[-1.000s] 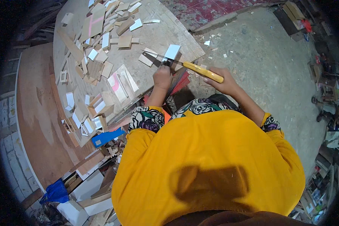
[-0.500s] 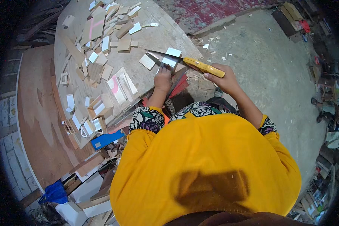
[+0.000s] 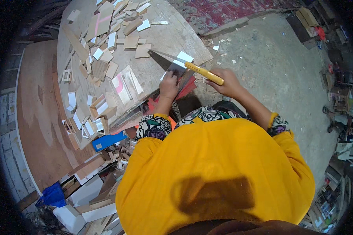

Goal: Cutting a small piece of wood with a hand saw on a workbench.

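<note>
Many wd pcs on tbl, one nr tip of saw

Behind the left hand and right hand, patterned sleeves are worn, printed with black-and-white roses, green and purple patches, and edged in yellow. Similar rose-printed cloth is seen between the sleeves. Farther back from the hands, the torso is covered by a wide, plain yellow top, bordered by dark brown cloth.

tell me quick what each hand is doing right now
Left hand: curled at the white piece; gripping or just pressing, cannot tell.
Right hand: closed, holding the yellow-handled saw.
</note>
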A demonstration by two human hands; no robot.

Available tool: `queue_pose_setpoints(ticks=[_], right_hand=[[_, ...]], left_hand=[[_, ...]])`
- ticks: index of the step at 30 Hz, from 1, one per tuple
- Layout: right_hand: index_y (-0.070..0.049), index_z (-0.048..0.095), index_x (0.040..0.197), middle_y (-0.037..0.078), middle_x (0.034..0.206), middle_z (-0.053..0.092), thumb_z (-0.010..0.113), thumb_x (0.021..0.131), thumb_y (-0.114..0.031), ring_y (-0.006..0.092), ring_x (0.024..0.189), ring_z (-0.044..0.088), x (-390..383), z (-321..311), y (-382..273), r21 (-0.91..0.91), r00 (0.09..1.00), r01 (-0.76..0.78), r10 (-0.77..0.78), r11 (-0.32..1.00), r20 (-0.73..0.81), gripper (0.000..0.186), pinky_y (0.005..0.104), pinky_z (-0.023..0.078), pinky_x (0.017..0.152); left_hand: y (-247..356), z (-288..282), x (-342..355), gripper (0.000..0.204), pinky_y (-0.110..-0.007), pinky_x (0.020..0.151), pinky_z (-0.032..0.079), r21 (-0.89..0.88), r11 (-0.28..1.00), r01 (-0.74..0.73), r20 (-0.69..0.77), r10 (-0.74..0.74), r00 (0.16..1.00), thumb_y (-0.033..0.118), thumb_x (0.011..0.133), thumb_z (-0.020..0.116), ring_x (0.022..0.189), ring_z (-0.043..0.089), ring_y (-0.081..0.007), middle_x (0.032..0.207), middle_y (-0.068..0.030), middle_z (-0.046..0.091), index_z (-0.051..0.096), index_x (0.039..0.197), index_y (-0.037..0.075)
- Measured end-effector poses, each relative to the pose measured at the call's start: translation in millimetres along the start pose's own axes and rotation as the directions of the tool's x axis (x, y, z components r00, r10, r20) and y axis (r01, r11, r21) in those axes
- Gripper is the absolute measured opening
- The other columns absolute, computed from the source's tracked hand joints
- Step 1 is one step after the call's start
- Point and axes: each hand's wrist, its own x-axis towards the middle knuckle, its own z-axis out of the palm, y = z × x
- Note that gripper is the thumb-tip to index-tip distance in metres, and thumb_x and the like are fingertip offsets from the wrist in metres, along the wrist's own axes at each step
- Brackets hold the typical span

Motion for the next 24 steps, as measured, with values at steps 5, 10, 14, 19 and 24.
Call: queue_pose_setpoints(ticks=[5,10,14,19,24], right_hand=[[-0.002,0.059,0.082,0.011,0.066,0.055,0.065,0.080,-0.024,0.0250,0.060,0.055,-4.3,-0.8,5.3,0.309,0.995,-0.081,0.097,0.948,-0.036,0.023,0.0334,0.041,0.056],[-0.003,0.059,0.083,0.011,0.067,0.053,0.065,0.081,-0.024,0.0210,0.058,0.051,-27.9,-11.9,10.3,0.339,0.995,-0.068,0.089,0.938,-0.048,0.022,0.0319,0.039,0.055],[-0.003,0.056,0.083,0.013,0.068,0.052,0.065,0.080,-0.025,0.0267,0.060,0.052,-53.8,24.1,32.2,0.277,0.987,-0.133,0.152,0.952,-0.049,0.024,0.0335,0.040,0.056],[-0.003,0.053,0.080,0.015,0.069,0.053,0.065,0.080,-0.028,0.0339,0.063,0.054,-79.3,63.0,36.2,0.283,0.988,-0.143,0.154,0.949,-0.018,0.028,0.0374,0.041,0.057],[-0.005,0.052,0.079,0.017,0.072,0.055,0.065,0.079,-0.035,0.0381,0.067,0.055,-99.8,92.7,42.5,0.245,0.990,-0.134,0.120,0.960,0.071,0.033,0.0403,0.043,0.057]], left_hand=[[-5.5,-8.7,11.4,0.010,-0.044,0.065,0.050,-0.161,0.975,0.156,0.014,-0.156,0.988,0.013,0.071,0.058,0.076,0.059,-0.0331,0.088,-0.0149,0.059,0.061,0.075,0.004],[-42.7,-3.6,39.5,0.023,-0.043,0.071,0.048,-0.241,0.907,0.346,0.059,-0.342,0.938,0.019,0.075,0.055,0.081,0.059,-0.0353,0.089,-0.0175,0.062,0.064,0.091,0.006],[-34.0,-4.7,50.1,0.036,-0.043,0.085,0.043,-0.118,0.915,0.386,0.063,-0.381,0.922,0.020,0.072,0.061,0.104,0.051,-0.0343,0.107,-0.0178,0.057,0.062,0.105,0.006],[-29.0,26.7,28.0,0.047,-0.046,0.097,0.035,-0.295,0.919,0.262,-0.047,-0.288,0.957,0.017,0.065,0.067,0.113,0.043,-0.0386,0.119,-0.0244,0.048,0.057,0.107,-0.003],[-28.0,40.1,18.2,0.049,-0.046,0.101,0.030,-0.187,0.972,0.144,-0.105,-0.166,0.981,0.012,0.059,0.065,0.116,0.038,-0.0437,0.122,-0.0297,0.041,0.054,0.101,-0.010]])
